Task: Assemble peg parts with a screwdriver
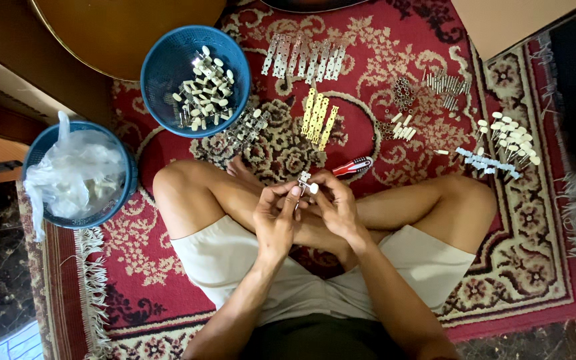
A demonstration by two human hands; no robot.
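One red patterned woven rug carries everything. Near its far left corner stands a blue round plastic basket of white-knobbed metal pegs. Both hands, left hand and right hand, pinch a small metal tuning peg with white knob over the crossed legs. Judgement: a firm fingertip grip and a square part suit this step.

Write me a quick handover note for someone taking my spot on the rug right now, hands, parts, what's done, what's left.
Left hand and right hand together hold one small tuner part over the lap.
Screwdriver lies on the rug by the right hand.
Blue basket holds loose pegs; the second basket holds a plastic bag.
Silver plates and gold plates lie in rows, unfitted.
Assembled sets lie by the basket.
Many parts left.
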